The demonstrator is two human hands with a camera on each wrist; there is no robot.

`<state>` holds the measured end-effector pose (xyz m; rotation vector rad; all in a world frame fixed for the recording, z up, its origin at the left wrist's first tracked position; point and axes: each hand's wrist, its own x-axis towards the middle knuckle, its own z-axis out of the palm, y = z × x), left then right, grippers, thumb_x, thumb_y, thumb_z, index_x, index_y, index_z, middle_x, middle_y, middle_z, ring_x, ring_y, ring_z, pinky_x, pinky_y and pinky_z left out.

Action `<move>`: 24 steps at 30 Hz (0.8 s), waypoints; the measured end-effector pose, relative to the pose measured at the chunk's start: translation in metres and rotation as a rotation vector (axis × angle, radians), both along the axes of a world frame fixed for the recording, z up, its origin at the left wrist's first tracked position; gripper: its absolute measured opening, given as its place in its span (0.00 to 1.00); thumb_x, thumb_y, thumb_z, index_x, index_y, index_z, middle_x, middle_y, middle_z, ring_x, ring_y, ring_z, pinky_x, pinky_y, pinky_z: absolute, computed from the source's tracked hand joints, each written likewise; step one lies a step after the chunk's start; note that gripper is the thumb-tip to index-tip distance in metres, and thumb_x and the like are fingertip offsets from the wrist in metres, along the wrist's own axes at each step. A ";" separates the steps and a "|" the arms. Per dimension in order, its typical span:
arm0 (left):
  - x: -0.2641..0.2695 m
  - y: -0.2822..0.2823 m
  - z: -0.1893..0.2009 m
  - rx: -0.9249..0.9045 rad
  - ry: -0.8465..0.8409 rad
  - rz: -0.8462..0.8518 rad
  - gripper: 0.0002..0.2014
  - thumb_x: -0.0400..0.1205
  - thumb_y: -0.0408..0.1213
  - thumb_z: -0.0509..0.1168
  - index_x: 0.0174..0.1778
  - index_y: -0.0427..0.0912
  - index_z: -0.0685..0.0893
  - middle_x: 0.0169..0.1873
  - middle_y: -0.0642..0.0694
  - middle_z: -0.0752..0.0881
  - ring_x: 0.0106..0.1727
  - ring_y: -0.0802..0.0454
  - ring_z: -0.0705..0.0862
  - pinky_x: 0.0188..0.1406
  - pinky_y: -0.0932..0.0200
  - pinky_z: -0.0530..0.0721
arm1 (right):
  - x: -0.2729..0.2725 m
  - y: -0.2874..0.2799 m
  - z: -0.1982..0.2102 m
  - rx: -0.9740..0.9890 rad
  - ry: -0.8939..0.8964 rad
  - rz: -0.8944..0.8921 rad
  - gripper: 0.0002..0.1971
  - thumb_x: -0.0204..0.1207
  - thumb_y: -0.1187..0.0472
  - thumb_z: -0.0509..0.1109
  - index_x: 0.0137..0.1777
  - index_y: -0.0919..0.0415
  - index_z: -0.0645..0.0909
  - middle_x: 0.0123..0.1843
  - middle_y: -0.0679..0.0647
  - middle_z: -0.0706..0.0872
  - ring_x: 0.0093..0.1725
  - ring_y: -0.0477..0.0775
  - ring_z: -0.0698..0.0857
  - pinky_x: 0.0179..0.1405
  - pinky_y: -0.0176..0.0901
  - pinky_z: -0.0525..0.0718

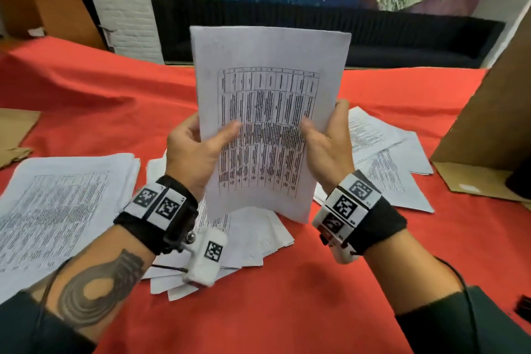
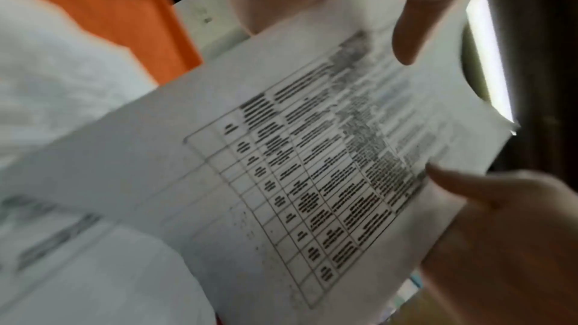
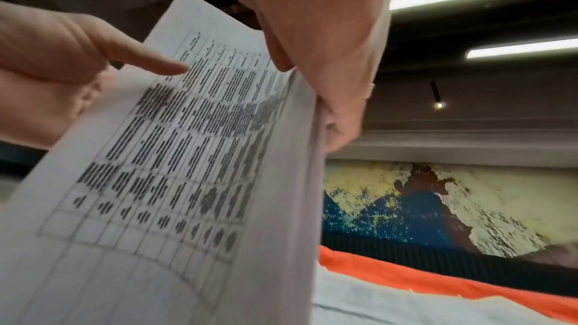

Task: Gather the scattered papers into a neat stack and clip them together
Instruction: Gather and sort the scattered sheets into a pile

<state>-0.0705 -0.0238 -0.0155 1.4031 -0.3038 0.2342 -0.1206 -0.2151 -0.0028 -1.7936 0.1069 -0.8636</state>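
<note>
A bundle of printed sheets (image 1: 267,89) with a table on its top page stands upright over the red table, its lower edge near the loose papers below. My left hand (image 1: 201,141) grips its left edge, thumb on the front. My right hand (image 1: 321,135) grips the right edge the same way. The right wrist view shows the bundle's edge (image 3: 316,157) as several sheets, with my right fingers (image 3: 341,127) curled behind it. In the left wrist view both thumbs press on the page (image 2: 281,157). More papers lie scattered: a thick pile (image 1: 66,204) on the left, a fanned heap (image 1: 253,241) under my wrists, and loose sheets (image 1: 382,146) on the right.
The red tablecloth (image 1: 287,310) covers the table. A tall cardboard panel (image 1: 482,123) stands at the right, and flat cardboard (image 1: 14,129) lies at the left edge. A small black object (image 1: 523,307) sits at the right border. A black sofa (image 1: 373,37) runs behind the table.
</note>
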 end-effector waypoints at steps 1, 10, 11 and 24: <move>0.002 0.001 -0.002 -0.034 0.030 -0.025 0.14 0.77 0.34 0.80 0.58 0.40 0.91 0.52 0.44 0.95 0.54 0.46 0.93 0.63 0.43 0.90 | 0.000 -0.001 -0.004 0.025 0.020 0.000 0.12 0.84 0.68 0.67 0.62 0.59 0.69 0.49 0.41 0.85 0.45 0.35 0.86 0.58 0.50 0.87; 0.017 -0.006 -0.010 0.213 0.113 -0.054 0.10 0.78 0.43 0.79 0.40 0.46 0.85 0.35 0.47 0.86 0.39 0.48 0.85 0.53 0.45 0.88 | 0.010 -0.006 -0.013 0.123 0.061 0.014 0.11 0.84 0.69 0.67 0.61 0.58 0.71 0.57 0.54 0.84 0.54 0.50 0.85 0.64 0.56 0.86; 0.017 -0.006 -0.010 0.243 0.110 -0.026 0.10 0.79 0.43 0.78 0.38 0.47 0.84 0.33 0.49 0.85 0.36 0.50 0.83 0.47 0.48 0.88 | 0.011 -0.004 -0.016 0.107 0.071 0.003 0.11 0.84 0.68 0.67 0.60 0.57 0.71 0.56 0.51 0.84 0.53 0.48 0.85 0.65 0.56 0.85; 0.082 0.250 0.010 0.785 0.340 0.446 0.18 0.76 0.46 0.81 0.54 0.37 0.90 0.45 0.39 0.92 0.43 0.42 0.89 0.51 0.45 0.89 | 0.031 0.014 -0.047 -0.233 0.830 0.150 0.22 0.70 0.51 0.83 0.56 0.52 0.75 0.48 0.53 0.85 0.42 0.56 0.84 0.40 0.48 0.80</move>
